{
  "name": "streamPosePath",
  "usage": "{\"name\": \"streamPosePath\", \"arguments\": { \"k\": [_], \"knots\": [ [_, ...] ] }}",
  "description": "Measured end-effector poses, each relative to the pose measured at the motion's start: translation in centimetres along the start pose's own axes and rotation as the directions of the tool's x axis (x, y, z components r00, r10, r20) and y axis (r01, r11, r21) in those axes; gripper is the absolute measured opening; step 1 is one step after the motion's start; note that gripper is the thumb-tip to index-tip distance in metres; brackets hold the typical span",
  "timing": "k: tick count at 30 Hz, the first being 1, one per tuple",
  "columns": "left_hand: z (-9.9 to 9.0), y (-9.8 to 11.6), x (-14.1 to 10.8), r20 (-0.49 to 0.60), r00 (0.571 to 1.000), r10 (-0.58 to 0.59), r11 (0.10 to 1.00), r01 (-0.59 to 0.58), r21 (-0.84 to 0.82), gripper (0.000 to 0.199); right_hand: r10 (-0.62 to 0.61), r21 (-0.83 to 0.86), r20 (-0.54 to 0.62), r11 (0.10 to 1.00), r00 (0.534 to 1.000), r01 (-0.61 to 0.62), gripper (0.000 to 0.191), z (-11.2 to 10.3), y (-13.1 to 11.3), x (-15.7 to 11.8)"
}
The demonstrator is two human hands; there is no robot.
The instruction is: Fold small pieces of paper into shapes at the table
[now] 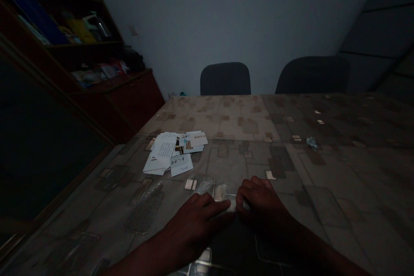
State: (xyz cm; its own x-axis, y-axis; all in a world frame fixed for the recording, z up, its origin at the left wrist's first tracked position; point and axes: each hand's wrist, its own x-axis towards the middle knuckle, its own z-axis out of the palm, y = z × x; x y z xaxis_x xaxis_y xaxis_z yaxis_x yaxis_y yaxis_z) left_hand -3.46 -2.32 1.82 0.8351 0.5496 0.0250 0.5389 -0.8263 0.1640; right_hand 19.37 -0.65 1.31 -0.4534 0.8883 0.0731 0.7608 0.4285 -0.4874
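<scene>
Near the front of the patterned table, my left hand (202, 220) and my right hand (258, 202) meet almost fingertip to fingertip. Between them shows a small whitish piece (232, 206), too small and dark to name. The left index finger points toward it, with the thumb side pressed against it. My right hand's fingers are curled closed around its other end. A loose pile of white printed cards (166, 151) lies on the table beyond my left hand, some overlapping at angles.
The table (223, 164) has a patterned cover. A small crumpled item (312, 142) lies at the right. Two dark chairs (225, 78) stand behind the far edge. A shelf cabinet (129, 90) with various items is at the left.
</scene>
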Motion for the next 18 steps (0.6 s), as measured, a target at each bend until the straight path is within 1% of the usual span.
{"name": "streamPosePath", "arguments": {
  "k": [6, 9, 11, 13, 14, 15, 16, 18],
  "knots": [
    [-1.4, 0.5, 0.2, 0.024, 1.000, -0.008, 1.000, 0.008, -0.001, 0.056, -0.002, 0.005, 0.016, 1.000, 1.000, 0.002, 0.010, 0.1, 0.1, -0.1],
    [-1.6, 0.8, 0.4, -0.011, 0.999, -0.033, 0.999, 0.033, 0.003, 0.045, 0.005, 0.032, 0.011, 0.999, 1.000, -0.006, 0.012, 0.1, 0.4, -0.1],
    [-1.2, 1.2, 0.7, -0.067, 0.994, -0.090, 0.996, 0.090, 0.000, 0.034, 0.009, 0.057, 0.024, 0.998, 1.000, -0.011, 0.013, 0.1, 0.6, -0.1],
    [-0.3, 1.8, 1.1, -0.129, 0.975, -0.181, 0.983, 0.182, 0.001, 0.028, 0.018, 0.076, 0.044, 0.997, 0.999, -0.021, 0.012, 0.0, 0.7, -0.1],
    [0.3, 2.2, 1.1, -0.142, 0.961, -0.239, 0.970, 0.243, 0.008, 0.026, 0.020, 0.085, 0.054, 0.996, 0.998, -0.024, 0.010, -0.1, 0.7, 0.0],
    [0.9, 2.7, 1.1, -0.144, 0.966, -0.217, 0.973, 0.226, 0.048, 0.020, 0.023, 0.093, 0.066, 0.995, 0.998, -0.029, 0.009, -0.1, 0.7, 0.0],
    [1.6, 3.2, 0.9, -0.140, 0.974, -0.180, 0.977, 0.194, 0.092, 0.017, 0.029, 0.100, 0.075, 0.994, 0.997, -0.037, 0.008, -0.2, 0.7, 0.1],
    [2.7, 4.6, 0.2, -0.120, 0.991, -0.067, 0.980, 0.088, 0.179, 0.022, 0.038, 0.107, 0.088, 0.993, 0.995, -0.048, 0.007, -0.3, 0.6, 0.2]
  ]
}}
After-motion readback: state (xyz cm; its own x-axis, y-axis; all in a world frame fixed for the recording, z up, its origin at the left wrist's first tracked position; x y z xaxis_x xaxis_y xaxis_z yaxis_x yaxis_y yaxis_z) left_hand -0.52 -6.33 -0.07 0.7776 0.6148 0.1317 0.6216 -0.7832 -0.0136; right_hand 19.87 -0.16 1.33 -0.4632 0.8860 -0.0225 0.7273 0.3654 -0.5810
